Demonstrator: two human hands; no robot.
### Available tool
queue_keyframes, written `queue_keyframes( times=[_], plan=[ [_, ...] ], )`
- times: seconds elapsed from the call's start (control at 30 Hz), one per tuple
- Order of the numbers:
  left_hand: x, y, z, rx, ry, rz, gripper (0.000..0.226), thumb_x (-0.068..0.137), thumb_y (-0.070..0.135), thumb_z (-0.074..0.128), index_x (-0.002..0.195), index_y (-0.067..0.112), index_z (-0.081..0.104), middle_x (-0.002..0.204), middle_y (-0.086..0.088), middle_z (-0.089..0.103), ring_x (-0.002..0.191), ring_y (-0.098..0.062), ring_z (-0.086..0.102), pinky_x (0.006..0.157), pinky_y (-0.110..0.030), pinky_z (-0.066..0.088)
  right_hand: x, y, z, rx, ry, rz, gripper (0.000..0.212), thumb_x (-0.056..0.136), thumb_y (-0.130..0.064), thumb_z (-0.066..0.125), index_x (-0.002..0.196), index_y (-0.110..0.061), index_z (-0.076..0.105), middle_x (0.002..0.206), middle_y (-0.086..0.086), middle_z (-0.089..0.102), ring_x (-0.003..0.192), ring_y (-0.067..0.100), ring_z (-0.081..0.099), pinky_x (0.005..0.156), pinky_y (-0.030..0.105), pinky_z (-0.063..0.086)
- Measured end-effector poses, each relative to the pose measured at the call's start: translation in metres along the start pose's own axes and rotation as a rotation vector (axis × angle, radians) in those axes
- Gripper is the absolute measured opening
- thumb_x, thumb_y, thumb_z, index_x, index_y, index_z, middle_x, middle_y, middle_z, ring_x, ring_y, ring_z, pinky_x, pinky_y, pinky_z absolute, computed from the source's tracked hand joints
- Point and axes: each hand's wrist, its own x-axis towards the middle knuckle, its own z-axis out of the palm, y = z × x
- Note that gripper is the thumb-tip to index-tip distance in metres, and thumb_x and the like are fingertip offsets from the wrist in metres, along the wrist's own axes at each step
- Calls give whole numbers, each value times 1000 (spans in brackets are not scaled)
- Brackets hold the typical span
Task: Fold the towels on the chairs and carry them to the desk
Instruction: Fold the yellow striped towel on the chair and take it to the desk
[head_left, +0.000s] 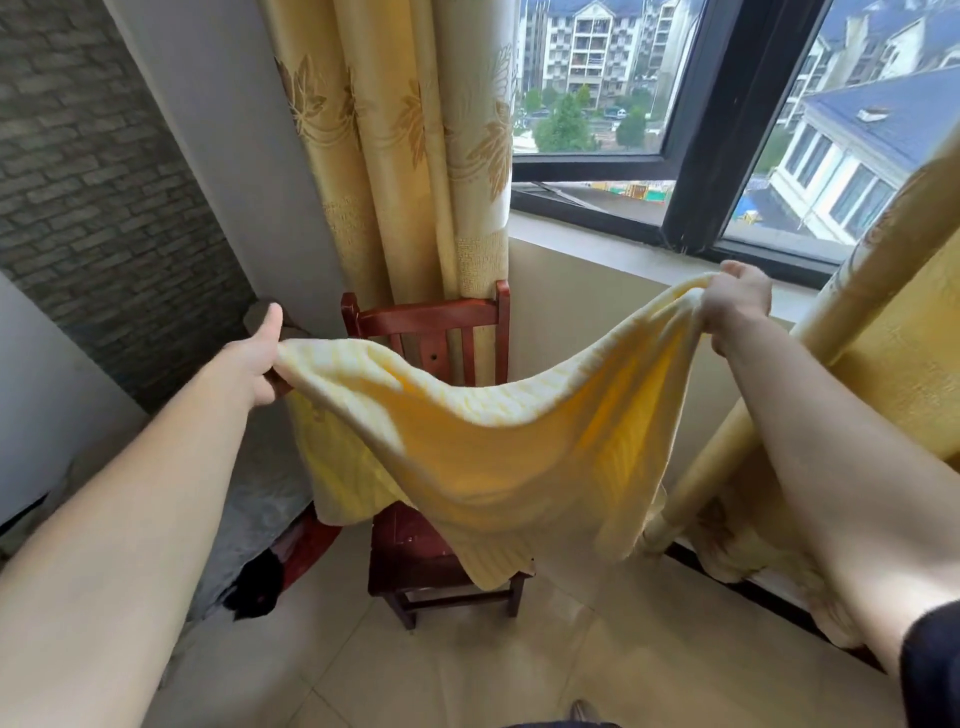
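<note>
Your left hand (260, 364) and right hand (737, 306) each grip an end of the yellow towel (493, 457), which sags between them in the air above the red wooden chair (431, 322) by the curtain (395, 130).

No readable text, label or number on the towel (498, 457), chair (426, 317) or curtain (405, 130)

The single wide-angle camera on my head looks forward and down from close range, facing the dark red wooden chair (431, 314), with beige tiled floor (467, 675) along the lower edge.
</note>
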Motion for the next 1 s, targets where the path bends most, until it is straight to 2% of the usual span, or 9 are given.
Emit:
queue_keyframes(
  times=[0.17, 0.27, 0.33, 0.4, 0.47, 0.6, 0.73, 0.83, 1.0],
  plan=[
    [-75, -18, 20, 544, -512, -174, 99, 45, 72, 84, 106, -3, 65, 98, -21, 73, 87, -28, 72, 88, -39, 53, -11, 13, 7, -44, -146, 23, 25, 88, -5, 49, 97, -18, 69, 103, 11, 63, 90, 29, 62, 62, 33, 54],
    [-85, -48, 22, 779, -667, -247, 128, 41, 28, 101, 147, 4, 34, 149, -14, 46, 118, -27, 60, 83, -38, 56, -15, 29, 7, -141, -334, -19, 21, 75, -9, 68, 66, -19, 52, 73, 5, 46, 64, 22, 44, 48, 23, 33],
    [-81, -70, 22, 1018, -634, -327, 125, 58, 11, 94, 156, 12, 16, 160, -10, 26, 131, -30, 49, 86, -39, 56, -14, 41, 4, -200, -442, -47, 38, 73, -8, 74, 69, -23, 40, 71, 0, 33, 59, 16, 34, 41, 18, 26],
    [-61, -91, 15, 1347, -657, -387, 126, 46, 22, 99, 150, 2, 30, 151, -20, 39, 126, -34, 55, 95, -44, 54, -13, 50, 0, -217, -517, -20, 37, 69, -4, 76, 83, -22, 47, 80, 0, 40, 63, 14, 41, 38, 16, 32],
    [-54, -105, 9, 1521, -665, -361, 116, 38, 34, 100, 136, -2, 49, 133, -21, 58, 114, -32, 63, 95, -46, 53, -8, 62, -3, -198, -568, 23, 63, 72, 4, 73, 129, -12, 53, 109, 10, 52, 86, 22, 56, 56, 21, 47],
    [-69, -101, 14, 1058, -419, -42, 62, 92, 30, 67, 144, 7, 43, 139, -12, 53, 112, -27, 61, 70, -30, 54, 2, 82, 0, -380, -486, -82, 76, 71, 3, 70, 142, -15, 51, 132, 15, 56, 111, 31, 59, 94, 42, 53],
    [-69, -98, 26, 220, -154, 20, 52, 94, 40, 62, 133, 5, 56, 122, -15, 66, 113, -31, 63, 100, -47, 50, -25, 77, 12, -767, -482, -278, 54, 82, -2, 47, 125, -27, 67, 133, 7, 62, 123, 29, 55, 98, 35, 51],
    [-85, -86, 34, -104, -273, -52, 67, 83, 44, 75, 130, 1, 56, 116, -19, 70, 104, -32, 69, 96, -50, 52, -53, 71, 24, -817, -631, -300, 52, 72, -23, 37, 109, -29, 73, 127, 1, 66, 124, 25, 53, 102, 31, 42],
    [-126, -70, 59, -286, -490, 57, 89, 83, -12, 64, 155, 13, 19, 145, -15, 47, 108, -26, 64, 91, -43, 52, -86, 81, 57, -762, -838, -368, 27, 93, -27, 56, 113, -22, 74, 121, 0, 70, 121, 19, 59, 103, 28, 41]
  ],
)
